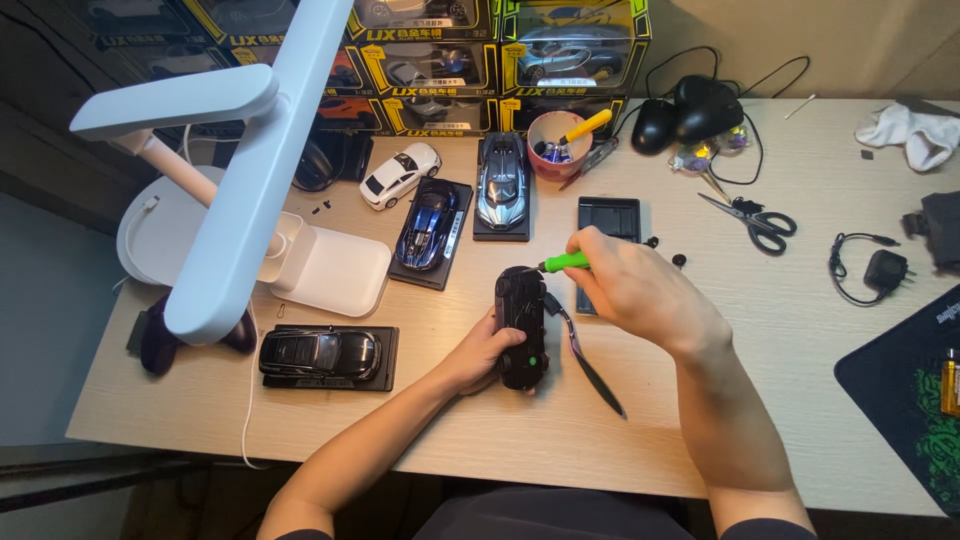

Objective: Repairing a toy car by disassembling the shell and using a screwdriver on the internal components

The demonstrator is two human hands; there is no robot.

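A black model car [520,305] lies underside up on the wooden desk [780,330]. My left hand [480,352] grips its near end from the left. My right hand [640,290] holds a small screwdriver with a green handle [566,262], its tip touching the car's far end. A thin dark strip [590,365] lies on the desk just right of the car. A black flat base [608,220] sits behind my right hand.
A white desk lamp [250,150] reaches over the left side. Model cars stand about: black [320,352], blue [428,225], silver-blue [503,182], white [400,173]. Pink cup [556,150], scissors [755,220], charger [880,270], yellow boxes [520,50].
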